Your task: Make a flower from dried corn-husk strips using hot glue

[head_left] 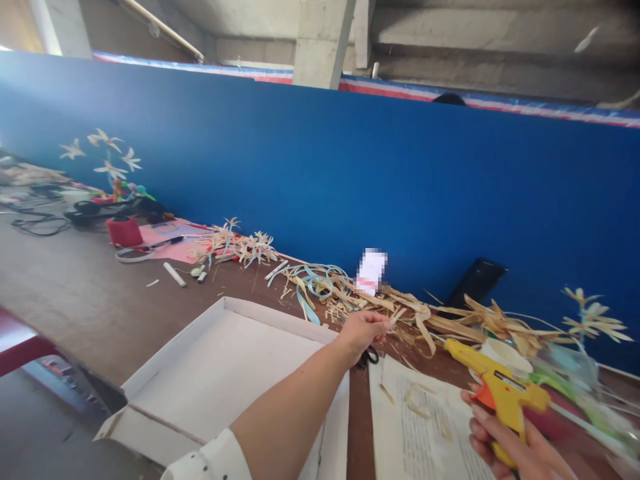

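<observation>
My left hand (364,335) reaches out over the table, its fingertips pinching a small pale strip of dried plant fibre (397,316). Around a yellow hot glue gun (500,383) with an orange trigger, my right hand (505,440) is closed; the nozzle points up and left. Beyond my left hand lies a long heap of dried tan strips (350,293) with light blue ribbon (310,310) among them. Black scissor handles (371,357) show partly below that hand. Printed paper sheets (395,437) with loose fibre scraps lie between both hands.
A shallow white box (240,360) stands left of my forearm. At the back are finished straw flowers (256,248), a dark phone-like object (475,283) and a white cup (507,357). A blue partition (310,173) closes off the table's far edge.
</observation>
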{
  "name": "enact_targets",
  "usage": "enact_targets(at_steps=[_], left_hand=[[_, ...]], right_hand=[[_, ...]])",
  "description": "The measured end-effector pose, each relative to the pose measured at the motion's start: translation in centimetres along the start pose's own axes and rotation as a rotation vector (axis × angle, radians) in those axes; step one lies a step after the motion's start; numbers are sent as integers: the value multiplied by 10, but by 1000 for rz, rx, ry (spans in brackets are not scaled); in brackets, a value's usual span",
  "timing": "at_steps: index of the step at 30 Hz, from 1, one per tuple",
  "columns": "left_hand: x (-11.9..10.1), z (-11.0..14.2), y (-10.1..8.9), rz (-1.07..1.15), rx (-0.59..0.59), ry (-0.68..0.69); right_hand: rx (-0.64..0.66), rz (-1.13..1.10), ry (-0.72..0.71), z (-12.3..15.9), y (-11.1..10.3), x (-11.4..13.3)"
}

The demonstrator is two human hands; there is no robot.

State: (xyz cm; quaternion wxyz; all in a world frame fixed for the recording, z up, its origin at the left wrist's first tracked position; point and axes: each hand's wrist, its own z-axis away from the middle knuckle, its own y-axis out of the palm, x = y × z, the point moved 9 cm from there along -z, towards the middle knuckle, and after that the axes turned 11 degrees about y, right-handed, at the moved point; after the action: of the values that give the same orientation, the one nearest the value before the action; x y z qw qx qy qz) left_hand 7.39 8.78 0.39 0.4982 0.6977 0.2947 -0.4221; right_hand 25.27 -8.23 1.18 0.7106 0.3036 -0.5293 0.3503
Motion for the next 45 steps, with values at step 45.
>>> enact_targets(at_steps=[45], left_hand=[[5,5,2,-231,49,32]], right_hand=[[71,-239,-4,-71,102,-6]])
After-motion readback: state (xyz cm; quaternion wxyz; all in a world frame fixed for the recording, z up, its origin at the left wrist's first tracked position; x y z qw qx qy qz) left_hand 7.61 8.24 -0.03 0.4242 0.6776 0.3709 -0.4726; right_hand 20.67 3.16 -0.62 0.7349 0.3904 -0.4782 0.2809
